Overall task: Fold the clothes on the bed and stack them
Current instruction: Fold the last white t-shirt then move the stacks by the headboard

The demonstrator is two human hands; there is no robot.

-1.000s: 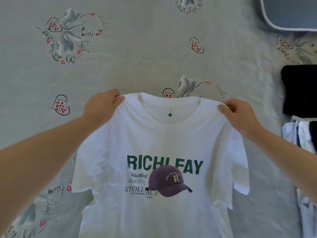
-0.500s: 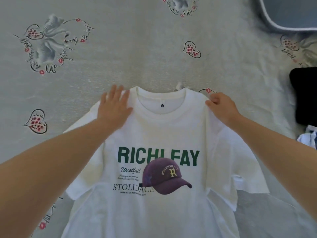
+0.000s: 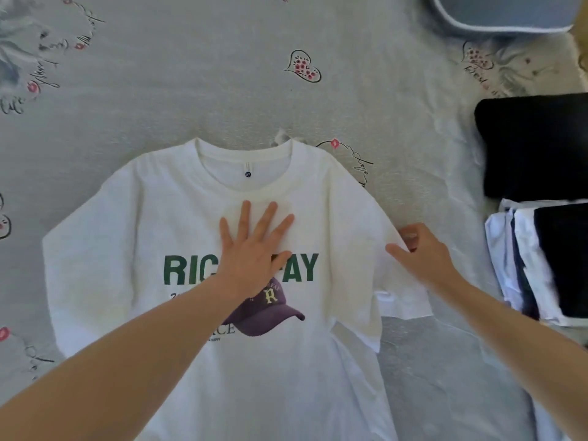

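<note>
A white T-shirt (image 3: pixel 133 237) with green lettering and a purple cap print lies face up and spread flat on the bed, collar away from me. My left hand (image 3: pixel 251 253) presses flat on its chest, fingers straight and spread, just below the collar. My right hand (image 3: pixel 420 253) pinches the edge of the right sleeve between thumb and curled fingers. A folded black garment (image 3: pixel 534 148) and a folded white and dark pile (image 3: pixel 541 262) lie at the right.
The bed sheet (image 3: pixel 191 74) is grey with heart and flower prints. A grey-blue pillow (image 3: pixel 509 11) with a pale border sits at the top right corner.
The shirt went from held up by its shoulders to lying flat on the bed. My left hand slid from the shoulder to the chest. My right hand moved down to the sleeve edge.
</note>
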